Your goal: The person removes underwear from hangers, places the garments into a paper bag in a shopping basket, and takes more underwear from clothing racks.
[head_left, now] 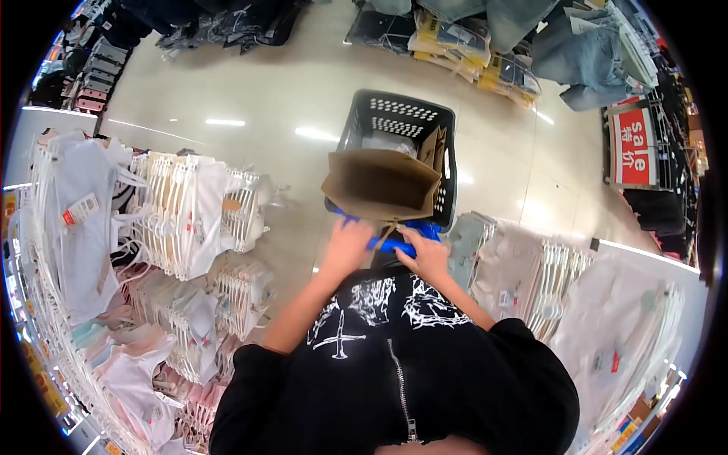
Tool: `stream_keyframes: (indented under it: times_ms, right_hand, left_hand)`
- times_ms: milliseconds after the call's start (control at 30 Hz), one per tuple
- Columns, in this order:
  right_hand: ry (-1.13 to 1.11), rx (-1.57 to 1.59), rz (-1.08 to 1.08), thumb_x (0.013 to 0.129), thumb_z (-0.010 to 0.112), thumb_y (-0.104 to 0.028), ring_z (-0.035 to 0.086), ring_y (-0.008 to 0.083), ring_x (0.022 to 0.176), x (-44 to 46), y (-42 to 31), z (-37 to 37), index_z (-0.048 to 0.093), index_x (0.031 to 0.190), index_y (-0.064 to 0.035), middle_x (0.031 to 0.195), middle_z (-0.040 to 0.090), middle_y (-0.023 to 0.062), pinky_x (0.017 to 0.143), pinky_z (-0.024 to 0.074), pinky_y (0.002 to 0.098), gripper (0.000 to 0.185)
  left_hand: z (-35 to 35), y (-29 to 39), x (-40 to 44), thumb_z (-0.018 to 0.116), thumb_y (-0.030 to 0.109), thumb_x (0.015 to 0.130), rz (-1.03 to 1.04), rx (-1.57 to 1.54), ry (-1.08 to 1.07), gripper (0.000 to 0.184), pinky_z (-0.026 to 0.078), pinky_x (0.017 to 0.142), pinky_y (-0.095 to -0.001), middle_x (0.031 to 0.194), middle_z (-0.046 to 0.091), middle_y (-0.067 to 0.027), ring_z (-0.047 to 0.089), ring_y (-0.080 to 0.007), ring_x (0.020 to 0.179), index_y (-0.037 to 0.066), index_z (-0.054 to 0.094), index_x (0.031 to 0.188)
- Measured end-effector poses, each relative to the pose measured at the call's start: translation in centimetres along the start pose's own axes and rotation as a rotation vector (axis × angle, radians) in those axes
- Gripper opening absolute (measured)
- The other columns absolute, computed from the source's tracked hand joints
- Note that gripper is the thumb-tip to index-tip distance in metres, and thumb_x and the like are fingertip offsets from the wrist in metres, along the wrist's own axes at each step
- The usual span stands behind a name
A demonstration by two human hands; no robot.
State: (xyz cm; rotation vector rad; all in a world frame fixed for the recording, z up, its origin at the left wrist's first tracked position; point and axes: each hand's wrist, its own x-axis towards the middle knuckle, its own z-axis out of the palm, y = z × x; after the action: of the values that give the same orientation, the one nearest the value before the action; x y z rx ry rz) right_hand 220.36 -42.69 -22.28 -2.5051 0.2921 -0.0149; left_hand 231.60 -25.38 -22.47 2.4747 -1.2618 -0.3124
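A black shopping cart (355,114) with a perforated far wall stands right in front of me. Across its near side runs a blue handle (393,245). My left hand (350,244), slightly blurred, is closed on the left part of this handle. On the right part, my right hand (425,254) has its fingers wrapped round it. Just beyond both hands, a brown paper bag (383,171) stands in the cart with its mouth open toward me; its inside is dark. Another brown paper piece (432,152) and something clear and plastic-like (389,144) are behind it.
Racks of white and pale garments on hangers (178,208) line my left; more hanging garments (561,269) stand close on my right. Folded jeans in yellow packaging (455,45) and hanging jeans (588,64) are ahead right, near a red sale sign (633,146). Shiny floor (258,98) stretches ahead.
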Motion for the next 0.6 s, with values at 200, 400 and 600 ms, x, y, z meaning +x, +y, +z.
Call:
stream_keyframes:
  times_ms: [200, 400, 600]
  right_hand:
    - [-0.618, 0.132, -0.164, 0.067, 0.063, -0.052, 0.06, 0.0313, 0.067, 4.8, 3.5, -1.6, 0.037, 0.127, -0.0255, 0.078, 0.062, 0.0125, 0.06, 0.0467, 0.0379, 0.07]
    - [-0.626, 0.153, -0.137, 0.066, 0.065, -0.047, 0.06, 0.0317, 0.071, 6.4, 4.1, -0.2, 0.044, 0.111, -0.0167, 0.076, 0.062, 0.0131, 0.06, 0.0465, 0.0396, 0.058]
    - [-0.441, 0.179, -0.088, 0.065, 0.071, -0.04, 0.06, 0.0272, 0.064, 8.3, 3.0, -1.1, 0.045, 0.092, -0.0101, 0.07, 0.06, 0.0076, 0.055, 0.0461, 0.0332, 0.048]
  left_hand:
    - [1.0, 1.7, 3.5, 0.064, 0.013, 0.055, 0.083, -0.076, -0.047, 0.021, 0.045, 0.064, -0.0342, 0.078, 0.053, -0.0036, 0.054, -0.0219, 0.078, 0.011, 0.056, 0.075]
    - [0.1, 0.4, 5.0, 0.065, 0.015, 0.052, 0.103, -0.038, 0.029, 0.022, 0.045, 0.057, -0.0332, 0.073, 0.047, -0.0025, 0.052, -0.0215, 0.072, 0.011, 0.051, 0.068]
    - [-1.0, -2.5, 8.0, 0.067, 0.019, 0.052, 0.224, -0.091, -0.013, 0.025, 0.044, 0.055, -0.0325, 0.072, 0.048, -0.003, 0.051, -0.022, 0.07, 0.01, 0.049, 0.066]
